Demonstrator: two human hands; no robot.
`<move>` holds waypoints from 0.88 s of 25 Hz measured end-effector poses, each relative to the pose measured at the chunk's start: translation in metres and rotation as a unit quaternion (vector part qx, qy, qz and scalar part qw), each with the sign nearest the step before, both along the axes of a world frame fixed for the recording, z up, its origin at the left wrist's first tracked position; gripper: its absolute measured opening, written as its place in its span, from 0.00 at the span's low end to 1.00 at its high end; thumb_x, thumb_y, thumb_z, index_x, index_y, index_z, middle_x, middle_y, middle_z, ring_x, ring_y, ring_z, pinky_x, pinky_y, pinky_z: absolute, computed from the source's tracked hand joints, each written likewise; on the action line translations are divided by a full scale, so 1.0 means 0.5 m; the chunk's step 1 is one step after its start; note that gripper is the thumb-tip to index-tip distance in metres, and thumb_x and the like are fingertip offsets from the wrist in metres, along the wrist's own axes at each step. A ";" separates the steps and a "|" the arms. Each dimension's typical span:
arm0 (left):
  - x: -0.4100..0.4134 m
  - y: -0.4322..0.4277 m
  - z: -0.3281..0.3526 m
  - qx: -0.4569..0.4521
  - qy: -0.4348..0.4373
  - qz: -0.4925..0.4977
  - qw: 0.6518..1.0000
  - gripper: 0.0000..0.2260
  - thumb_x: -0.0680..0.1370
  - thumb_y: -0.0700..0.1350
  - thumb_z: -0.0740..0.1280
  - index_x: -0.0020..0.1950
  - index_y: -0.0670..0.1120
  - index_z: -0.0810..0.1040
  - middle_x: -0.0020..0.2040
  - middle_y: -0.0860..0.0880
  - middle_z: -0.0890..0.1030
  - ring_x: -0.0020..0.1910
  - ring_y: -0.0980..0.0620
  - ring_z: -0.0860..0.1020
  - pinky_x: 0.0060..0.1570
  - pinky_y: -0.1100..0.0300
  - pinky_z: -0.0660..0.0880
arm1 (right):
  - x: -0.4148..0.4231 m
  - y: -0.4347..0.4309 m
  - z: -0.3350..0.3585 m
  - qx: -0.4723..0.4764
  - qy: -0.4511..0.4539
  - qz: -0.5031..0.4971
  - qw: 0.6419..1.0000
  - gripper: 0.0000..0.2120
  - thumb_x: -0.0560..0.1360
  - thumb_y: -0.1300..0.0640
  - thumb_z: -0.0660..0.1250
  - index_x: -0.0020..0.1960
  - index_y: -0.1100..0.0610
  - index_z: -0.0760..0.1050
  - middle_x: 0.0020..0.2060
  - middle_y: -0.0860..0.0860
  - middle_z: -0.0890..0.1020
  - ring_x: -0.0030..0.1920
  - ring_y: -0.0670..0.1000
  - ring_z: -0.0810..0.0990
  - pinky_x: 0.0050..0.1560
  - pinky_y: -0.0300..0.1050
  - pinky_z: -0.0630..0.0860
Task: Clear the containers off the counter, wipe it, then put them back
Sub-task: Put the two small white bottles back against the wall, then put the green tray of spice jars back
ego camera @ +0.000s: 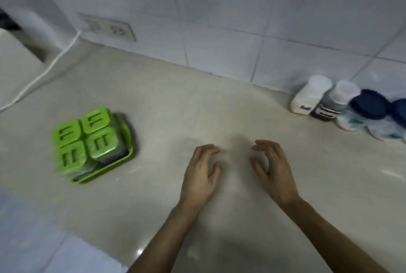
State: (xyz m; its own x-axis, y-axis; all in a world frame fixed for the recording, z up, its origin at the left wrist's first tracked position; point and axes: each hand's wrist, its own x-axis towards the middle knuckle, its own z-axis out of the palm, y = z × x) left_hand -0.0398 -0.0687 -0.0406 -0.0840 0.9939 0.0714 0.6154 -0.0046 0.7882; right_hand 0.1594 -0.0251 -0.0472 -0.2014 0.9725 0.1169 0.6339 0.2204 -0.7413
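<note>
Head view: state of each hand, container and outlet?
left hand: open, empty, over counter
right hand: open, empty, over counter
green containers: four, lids shut, in green tray
white-lidded bottles: two, capped, by wall
blue-lidded jars: capped, at right edge
wall outlet: blurred, plug unclear

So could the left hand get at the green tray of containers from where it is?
Probably yes. The left hand is open and empty above the counter, and only bare surface lies between it and the green tray to its left.
</note>
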 end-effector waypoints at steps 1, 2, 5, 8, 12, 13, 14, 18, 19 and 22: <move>-0.049 -0.050 -0.011 0.001 0.007 0.039 0.999 0.14 0.75 0.44 0.61 0.59 0.49 0.76 0.57 0.55 0.73 0.55 0.56 0.75 0.57 0.57 0.74 | -0.064 -0.010 -0.006 -0.022 0.008 0.038 0.999 0.12 0.74 0.51 0.64 0.55 0.55 0.75 0.56 0.50 0.75 0.56 0.46 0.74 0.59 0.25 0.64; -0.090 -0.093 -0.020 0.002 0.016 0.085 0.996 0.12 0.75 0.44 0.61 0.57 0.50 0.76 0.54 0.55 0.73 0.52 0.56 0.75 0.55 0.56 0.74 | -0.123 -0.014 -0.011 -0.044 0.013 0.071 0.996 0.12 0.74 0.51 0.64 0.55 0.55 0.75 0.55 0.50 0.75 0.55 0.46 0.75 0.57 0.24 0.65; -0.227 -0.194 -0.036 0.003 0.012 0.287 0.958 0.08 0.77 0.45 0.60 0.54 0.49 0.76 0.49 0.54 0.73 0.49 0.51 0.75 0.53 0.50 0.74 | -0.315 -0.007 -0.019 -0.127 0.048 0.133 0.982 0.11 0.75 0.55 0.68 0.56 0.52 0.74 0.54 0.50 0.76 0.53 0.46 0.77 0.54 0.28 0.71; -0.352 -0.226 -0.049 -0.004 -0.072 0.482 0.873 0.09 0.77 0.47 0.62 0.56 0.47 0.74 0.52 0.48 0.75 0.50 0.48 0.75 0.54 0.47 0.74 | -0.472 0.011 -0.008 -0.214 0.137 0.119 0.960 0.16 0.73 0.56 0.70 0.60 0.54 0.72 0.58 0.53 0.76 0.55 0.49 0.77 0.53 0.37 0.74; -0.474 -0.205 -0.020 -0.009 -0.373 0.524 0.765 0.15 0.77 0.52 0.65 0.60 0.48 0.73 0.55 0.44 0.79 0.47 0.50 0.77 0.55 0.50 0.74 | -0.611 0.029 0.026 -0.327 0.233 0.089 0.912 0.26 0.74 0.56 0.70 0.67 0.59 0.65 0.54 0.50 0.78 0.49 0.43 0.78 0.47 0.29 0.73; -0.487 -0.191 -0.007 -0.017 -0.396 0.496 0.773 0.17 0.77 0.51 0.66 0.63 0.48 0.72 0.53 0.45 0.79 0.46 0.50 0.77 0.53 0.53 0.75 | -0.625 0.037 0.027 -0.336 0.251 0.075 0.905 0.26 0.73 0.58 0.71 0.67 0.60 0.64 0.49 0.48 0.79 0.46 0.42 0.78 0.44 0.29 0.74; -0.496 -0.177 0.003 -0.024 -0.389 0.471 0.791 0.19 0.76 0.50 0.67 0.65 0.48 0.70 0.53 0.46 0.79 0.46 0.50 0.77 0.51 0.56 0.75 | -0.634 0.046 0.026 -0.342 0.259 0.062 0.901 0.28 0.72 0.60 0.72 0.67 0.60 0.64 0.46 0.47 0.79 0.44 0.42 0.78 0.44 0.31 0.75; -0.492 -0.129 0.017 -0.031 -0.327 0.445 0.833 0.24 0.73 0.49 0.72 0.67 0.51 0.69 0.56 0.41 0.78 0.50 0.50 0.78 0.50 0.62 0.72 | -0.599 0.056 0.033 -0.344 0.283 0.042 0.894 0.26 0.70 0.64 0.73 0.65 0.58 0.66 0.43 0.48 0.77 0.41 0.42 0.78 0.37 0.28 0.75; -0.482 -0.118 0.019 -0.030 -0.321 0.435 0.840 0.24 0.72 0.49 0.73 0.66 0.52 0.69 0.56 0.38 0.78 0.51 0.47 0.78 0.51 0.61 0.73 | -0.579 0.057 0.036 -0.340 0.295 0.031 0.892 0.26 0.70 0.64 0.72 0.64 0.58 0.67 0.43 0.48 0.77 0.41 0.42 0.78 0.36 0.27 0.75; -0.411 -0.068 0.025 -0.026 -0.322 0.367 0.872 0.21 0.72 0.49 0.73 0.62 0.54 0.71 0.54 0.38 0.78 0.51 0.45 0.78 0.47 0.63 0.74 | -0.476 0.066 0.046 -0.313 0.321 -0.013 0.894 0.25 0.70 0.64 0.72 0.63 0.56 0.67 0.46 0.48 0.77 0.44 0.42 0.78 0.37 0.27 0.74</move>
